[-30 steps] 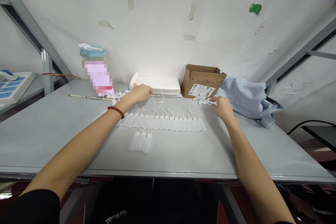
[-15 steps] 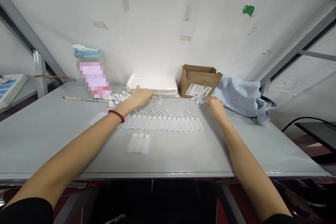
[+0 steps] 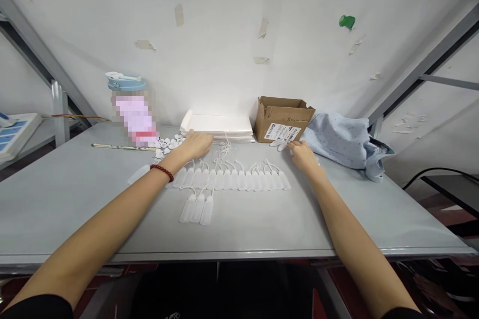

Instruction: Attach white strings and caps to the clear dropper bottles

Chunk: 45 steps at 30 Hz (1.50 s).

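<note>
My left hand (image 3: 198,145), fingers curled and partly hidden, is over the far middle of the table. It lies between a heap of small white pieces (image 3: 168,145) and a tangle of white strings (image 3: 224,148). My right hand (image 3: 302,155) has its fingertips pinched at the edge of a small pile of translucent plastic sleeves (image 3: 279,143). Nearer to me runs a row of similar sleeves (image 3: 228,180) with white string loops. In front of that row lie three more looped sleeves (image 3: 197,209).
A stack of white sheets or envelopes (image 3: 220,122) and an open cardboard box (image 3: 279,118) stand by the wall. Light blue cloth (image 3: 337,139) lies at right. A blue-lidded, blurred container (image 3: 129,104) and a thin stick (image 3: 119,147) are at left.
The view has shifted slightly, so the table appears lower. My left hand has moved a little left, away from the strings. My right hand stays at the sleeve pile.
</note>
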Tool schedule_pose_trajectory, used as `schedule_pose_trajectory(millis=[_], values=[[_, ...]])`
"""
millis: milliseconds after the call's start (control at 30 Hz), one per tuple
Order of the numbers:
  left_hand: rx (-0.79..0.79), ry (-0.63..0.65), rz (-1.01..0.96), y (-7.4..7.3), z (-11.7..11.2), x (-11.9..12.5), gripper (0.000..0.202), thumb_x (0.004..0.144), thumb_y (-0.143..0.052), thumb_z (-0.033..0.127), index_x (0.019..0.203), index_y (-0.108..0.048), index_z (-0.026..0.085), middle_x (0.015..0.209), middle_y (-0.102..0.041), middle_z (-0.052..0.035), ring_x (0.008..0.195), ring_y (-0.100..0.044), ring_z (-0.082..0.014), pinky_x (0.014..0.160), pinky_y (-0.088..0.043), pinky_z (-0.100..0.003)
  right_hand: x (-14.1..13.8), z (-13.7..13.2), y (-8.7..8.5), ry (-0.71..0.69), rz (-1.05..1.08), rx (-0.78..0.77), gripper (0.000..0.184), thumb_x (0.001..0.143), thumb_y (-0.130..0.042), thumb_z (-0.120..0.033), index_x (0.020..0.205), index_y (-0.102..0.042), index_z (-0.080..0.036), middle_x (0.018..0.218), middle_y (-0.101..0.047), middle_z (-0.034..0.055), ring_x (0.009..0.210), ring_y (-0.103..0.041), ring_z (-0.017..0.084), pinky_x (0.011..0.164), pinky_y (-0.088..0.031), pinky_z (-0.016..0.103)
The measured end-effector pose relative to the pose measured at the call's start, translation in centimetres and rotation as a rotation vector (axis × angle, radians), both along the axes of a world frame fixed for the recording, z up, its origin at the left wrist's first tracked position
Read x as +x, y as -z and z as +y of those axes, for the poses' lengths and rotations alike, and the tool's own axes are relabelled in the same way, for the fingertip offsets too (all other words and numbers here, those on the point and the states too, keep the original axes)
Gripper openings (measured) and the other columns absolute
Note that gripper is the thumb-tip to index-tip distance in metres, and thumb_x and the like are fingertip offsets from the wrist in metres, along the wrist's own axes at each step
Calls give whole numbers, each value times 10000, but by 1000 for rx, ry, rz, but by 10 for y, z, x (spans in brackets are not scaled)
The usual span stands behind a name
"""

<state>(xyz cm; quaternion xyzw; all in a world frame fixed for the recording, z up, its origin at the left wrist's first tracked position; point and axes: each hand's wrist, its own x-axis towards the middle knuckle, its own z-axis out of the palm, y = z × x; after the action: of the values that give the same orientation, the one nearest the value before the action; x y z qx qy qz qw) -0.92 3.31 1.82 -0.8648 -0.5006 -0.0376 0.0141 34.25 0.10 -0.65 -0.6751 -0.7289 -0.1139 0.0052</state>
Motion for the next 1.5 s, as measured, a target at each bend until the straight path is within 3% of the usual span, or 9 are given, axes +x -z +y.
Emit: schedule_pose_trajectory(millis=[300,433,600,800,933,1000,1133,1267,1500], values=[[80,-52,96,-1,1,2,279,849,-358,152,740,-615,142,826,-692,-140,768,-613,-249,831,-361,-466,6,6,6,29,19,23,487,773,-348,78,1138,-616,-101,1131,-624,129,1052,-464,257,788,-391,294],[105,-44,35,-8,-4,-3,235,832,-401,189,751,-621,163,840,-694,-116,847,-587,-255,794,-385,-407,7,7,7,44,12,51,482,771,-366,76,1146,-613,-100,1133,-616,152,1042,-451,272,783,-394,315],[123,-55,-88,-14,-19,-15,230,848,-417,250,801,-632,183,875,-697,-85,921,-559,-255,783,-419,-370,3,5,6,43,-4,67,455,778,-365,75,1124,-610,-88,1119,-621,152,1018,-455,272,788,-374,319],[122,-77,-475,-12,-36,-23,198,855,-487,316,820,-632,185,912,-698,-59,922,-577,-219,805,-437,-340,-1,2,4,14,-10,74,419,775,-380,60,1073,-628,-98,1052,-647,138,1010,-475,275,759,-367,322],[170,-40,-585,-14,-48,-19,182,849,-529,320,816,-635,176,899,-697,-57,888,-583,-201,767,-448,-321,-6,-2,-4,23,8,133,392,777,-404,32,1072,-631,-92,1086,-628,163,1020,-480,286,775,-376,339],[199,-15,-641,-15,-53,-15,169,843,-546,314,805,-638,178,878,-700,-51,876,-587,-200,750,-455,-319,-16,-6,-10,17,127,256,358,793,-414,-3,1064,-631,-88,1091,-632,173,1011,-486,296,771,-394,357],[268,39,-797,-15,-64,-1,128,816,-596,293,757,-647,192,803,-698,-26,817,-595,-188,739,-464,-315,-59,-27,-22,-134,642,470,239,760,-557,-116,981,-648,-121,994,-674,124,891,-552,250,783,-429,366],[235,79,-934,-16,-76,19,87,796,-636,272,749,-655,201,802,-698,-11,809,-608,-174,763,-469,-309,-111,-55,-29,-372,1040,198,202,767,-606,-275,935,-662,-176,932,-687,63,768,-578,184,621,-438,292],[74,50,-1043,-16,-90,36,61,783,-661,257,755,-670,204,803,-707,10,794,-630,-156,735,-462,-289,-130,-71,-27,-443,1094,72,185,753,-632,-227,929,-672,-186,940,-698,52,814,-591,172,660,-438,287]])
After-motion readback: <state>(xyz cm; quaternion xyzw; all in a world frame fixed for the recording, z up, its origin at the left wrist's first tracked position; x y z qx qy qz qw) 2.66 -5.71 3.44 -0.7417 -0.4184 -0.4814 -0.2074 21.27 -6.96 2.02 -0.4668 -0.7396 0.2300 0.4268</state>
